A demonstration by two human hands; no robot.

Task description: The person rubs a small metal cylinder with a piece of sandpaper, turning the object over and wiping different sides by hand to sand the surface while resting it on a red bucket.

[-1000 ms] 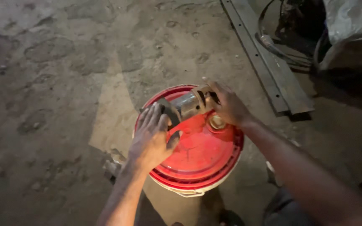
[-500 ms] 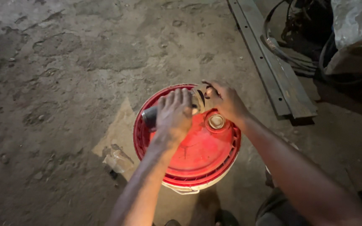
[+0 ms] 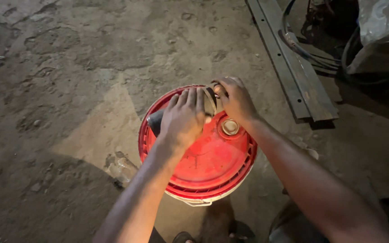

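Red bucket lid (image 3: 203,162) carries a dark metal part (image 3: 155,121). Left hand (image 3: 183,119) grips it from above. Right hand (image 3: 236,101) clasps its far end.

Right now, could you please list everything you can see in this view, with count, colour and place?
Bucket lid: one, red, on a pale bucket standing on the ground at centre.
Lid cap: one, pale round, on the lid's right side.
Metal part: one, dark cylindrical, lying across the lid's far edge under both hands.
Metal bars: dark flat lengths, count unclear, on the ground at upper right.
Cables: several, dark, beside the bars.
Plastic sheet: one, pale, top right corner.
Crumpled wrapper: one, clear, on the ground left of the bucket.
Ground: bare grey-brown dirt.
Left hand: laid over the metal part.
Right hand: gripping the part's right end.
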